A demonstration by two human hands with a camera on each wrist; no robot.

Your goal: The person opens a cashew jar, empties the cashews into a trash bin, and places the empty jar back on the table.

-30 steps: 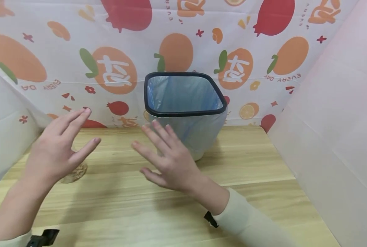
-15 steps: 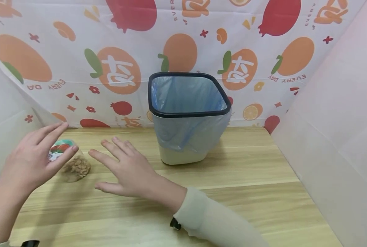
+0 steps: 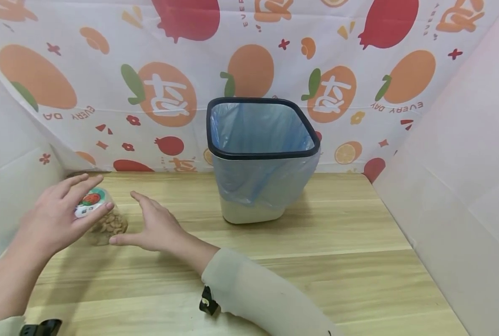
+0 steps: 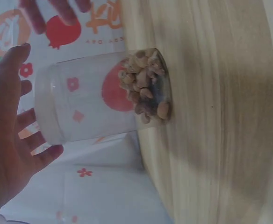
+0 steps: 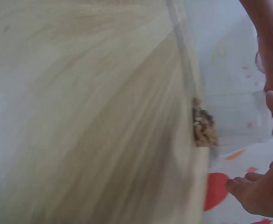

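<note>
A clear jar [image 3: 107, 227], with cashews [image 4: 143, 84] in its bottom, stands upright at the left of the wooden table [image 3: 300, 275]. Its lid carries a green, red and white label [image 3: 91, 199], partly covered by my left hand [image 3: 50, 217]. That hand hovers around the lid, fingers spread and thumb extended. On the jar's other side is my right hand [image 3: 161, 227], its thumb pointing toward the lower part and its fingers apart. The right wrist view shows the right hand [image 5: 262, 193] beside the jar, the gap between thumb and fingers facing it.
Behind and right of my hands stands a pale bin [image 3: 249, 212] with a black rim [image 3: 262, 156] and a bluish plastic liner [image 3: 259, 128]. A fruit-printed cloth [image 3: 249, 28] hangs along the back, and white sheets [image 3: 451, 186] close off both sides.
My right hand has moved left from in front of the bin to beside the jar. My left hand has come lower, near the lid. The jar now shows more.
</note>
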